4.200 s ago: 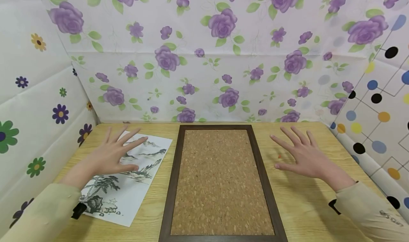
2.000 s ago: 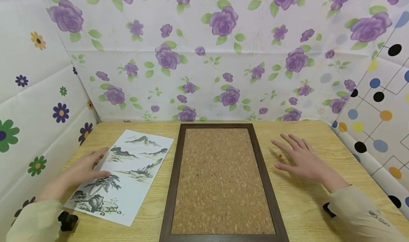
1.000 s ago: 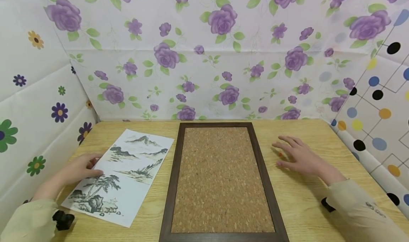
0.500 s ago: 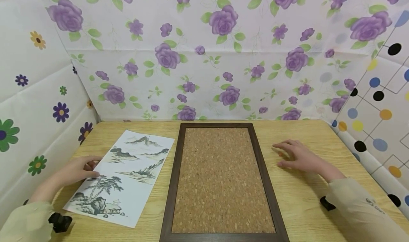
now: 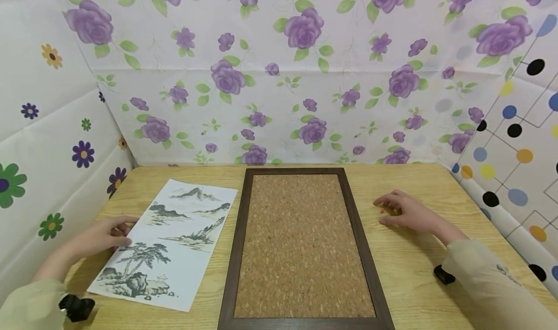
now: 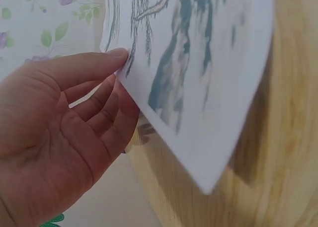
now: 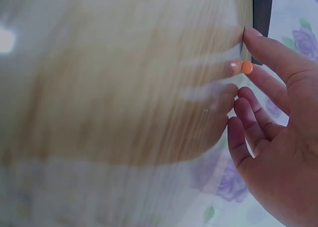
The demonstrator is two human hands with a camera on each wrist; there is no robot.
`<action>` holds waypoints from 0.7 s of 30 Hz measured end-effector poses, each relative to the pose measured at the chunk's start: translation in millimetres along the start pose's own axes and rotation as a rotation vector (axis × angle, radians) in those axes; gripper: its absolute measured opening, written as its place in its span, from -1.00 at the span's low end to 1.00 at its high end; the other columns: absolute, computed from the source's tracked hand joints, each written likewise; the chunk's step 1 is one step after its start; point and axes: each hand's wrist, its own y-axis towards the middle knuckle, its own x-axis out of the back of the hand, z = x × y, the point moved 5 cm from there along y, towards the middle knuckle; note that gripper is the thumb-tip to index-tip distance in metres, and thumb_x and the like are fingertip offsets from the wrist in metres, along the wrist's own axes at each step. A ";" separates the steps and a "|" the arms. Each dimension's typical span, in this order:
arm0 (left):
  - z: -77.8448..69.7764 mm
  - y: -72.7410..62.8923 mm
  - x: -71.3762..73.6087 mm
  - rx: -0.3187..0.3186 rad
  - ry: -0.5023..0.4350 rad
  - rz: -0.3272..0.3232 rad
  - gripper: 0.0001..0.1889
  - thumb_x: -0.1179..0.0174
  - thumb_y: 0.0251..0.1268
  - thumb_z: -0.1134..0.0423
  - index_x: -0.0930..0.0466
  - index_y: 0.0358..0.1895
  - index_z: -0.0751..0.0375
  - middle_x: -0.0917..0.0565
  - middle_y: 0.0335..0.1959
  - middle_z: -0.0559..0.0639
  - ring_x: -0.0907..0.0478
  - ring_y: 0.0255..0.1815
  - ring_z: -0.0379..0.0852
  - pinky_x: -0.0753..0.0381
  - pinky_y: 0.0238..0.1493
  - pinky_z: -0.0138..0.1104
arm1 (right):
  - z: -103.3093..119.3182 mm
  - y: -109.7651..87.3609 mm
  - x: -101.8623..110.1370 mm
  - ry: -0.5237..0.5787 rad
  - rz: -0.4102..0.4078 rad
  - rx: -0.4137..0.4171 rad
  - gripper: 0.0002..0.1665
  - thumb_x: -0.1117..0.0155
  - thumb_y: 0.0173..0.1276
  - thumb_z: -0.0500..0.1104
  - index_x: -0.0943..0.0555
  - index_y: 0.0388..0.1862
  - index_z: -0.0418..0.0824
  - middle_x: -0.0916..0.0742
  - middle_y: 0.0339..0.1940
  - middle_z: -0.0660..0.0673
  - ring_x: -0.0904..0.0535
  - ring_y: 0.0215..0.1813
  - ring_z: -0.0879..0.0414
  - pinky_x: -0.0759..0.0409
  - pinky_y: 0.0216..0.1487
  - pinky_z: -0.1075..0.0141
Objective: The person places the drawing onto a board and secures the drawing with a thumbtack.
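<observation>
Along its left edge, a sheet of paper point(image 5: 187, 267) printed with an ink landscape is pinched by my left hand point(image 5: 100, 233). In the left wrist view the thumb lies on the printed face, the fingers behind, and the paper's near corner is raised off the table. To the right, my right hand point(image 5: 407, 211) hovers low with half-bent fingers, thumb and forefinger apart. Between them is a small round orange thing point(image 7: 247, 67), its kind unclear. Some fingertips seem to touch a glossy surface point(image 7: 124, 98) that mirrors the hand.
A dark brown frame point(image 5: 233, 252) around a cork board point(image 5: 305, 252) lies mid-table. The wooden table point(image 5: 418, 281) meets a flowered cloth wall point(image 5: 270, 97) behind. Patterned cloth walls stand at both sides.
My left hand came down onto the paper's left edge, then slid slightly left and nearer; the paper shifted a little towards me. My right hand lowered and its fingers bent around the orange thing.
</observation>
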 end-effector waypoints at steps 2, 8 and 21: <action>0.3 -1.1 -1.0 0.000 -0.029 0.008 -0.32 -0.24 0.31 0.29 -0.22 0.39 0.59 -0.59 -0.09 0.20 -0.50 -0.27 -0.44 -0.63 -0.28 -0.41 | -1.2 0.9 0.2 0.010 0.009 -0.011 -0.46 -0.38 0.31 0.07 -0.57 0.22 -0.07 -0.56 -0.05 -0.10 -0.45 -0.11 0.11 -0.49 -0.22 0.37; 0.9 -3.0 -0.8 -0.006 -0.061 0.007 -0.31 -0.20 0.33 0.29 -0.17 0.42 0.56 -0.58 -0.04 0.23 -0.47 -0.23 -0.47 -0.64 -0.22 -0.43 | -1.0 1.6 1.2 0.005 0.009 -0.019 -0.48 -0.39 0.30 0.06 -0.57 0.18 -0.08 -0.56 -0.08 -0.09 -0.45 -0.12 0.11 -0.48 -0.23 0.37; -0.6 -6.5 4.2 -0.023 -0.205 -0.004 -0.31 -0.08 0.48 0.22 -0.02 0.50 0.51 -0.47 0.16 0.41 -0.50 -0.11 -0.48 -0.61 -0.14 -0.44 | 3.0 1.3 2.7 0.013 0.013 -0.037 -0.49 -0.40 0.29 0.03 -0.57 0.16 -0.13 -0.57 -0.06 -0.12 -0.46 -0.08 0.07 -0.49 -0.19 0.37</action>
